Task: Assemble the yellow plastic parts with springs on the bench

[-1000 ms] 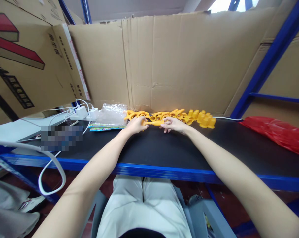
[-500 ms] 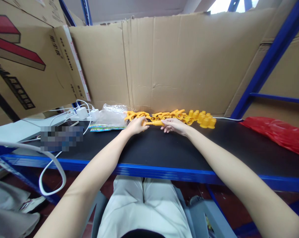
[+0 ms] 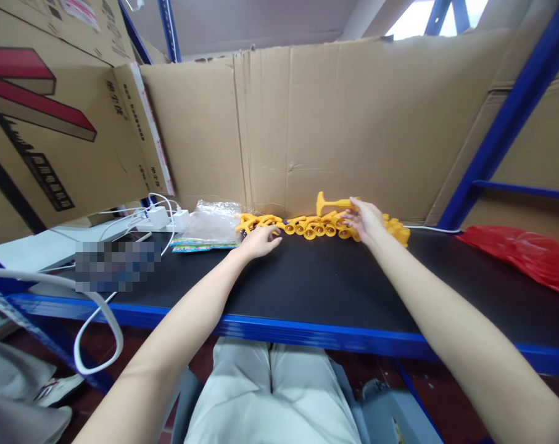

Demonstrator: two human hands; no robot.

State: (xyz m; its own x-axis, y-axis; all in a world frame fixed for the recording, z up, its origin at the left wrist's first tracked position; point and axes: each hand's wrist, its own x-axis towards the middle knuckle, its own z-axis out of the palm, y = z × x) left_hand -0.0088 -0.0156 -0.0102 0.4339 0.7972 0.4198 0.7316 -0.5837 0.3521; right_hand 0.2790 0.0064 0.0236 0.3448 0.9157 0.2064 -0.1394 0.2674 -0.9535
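A row of yellow plastic parts [image 3: 307, 226] lies along the back of the black shelf top [image 3: 307, 283], against the cardboard wall. My right hand [image 3: 365, 221] is raised over the right end of the row, fingers closed on one yellow T-shaped part [image 3: 331, 202] that sticks out to the left above the others. My left hand [image 3: 261, 239] rests palm down on the shelf at the left end of the row, its fingers loosely stretched and touching the nearest yellow parts.
A clear plastic bag [image 3: 210, 217] and a colourful card lie left of the parts. White chargers and cables [image 3: 161, 216] sit further left. A red plastic bag [image 3: 524, 256] lies at the right. Cardboard [image 3: 344, 123] walls the back; a blue post [image 3: 506, 117] rises right.
Both hands held one yellow part on the shelf before. My right hand has lifted it up and to the right; my left hand has let go and stays low at the row's left end.
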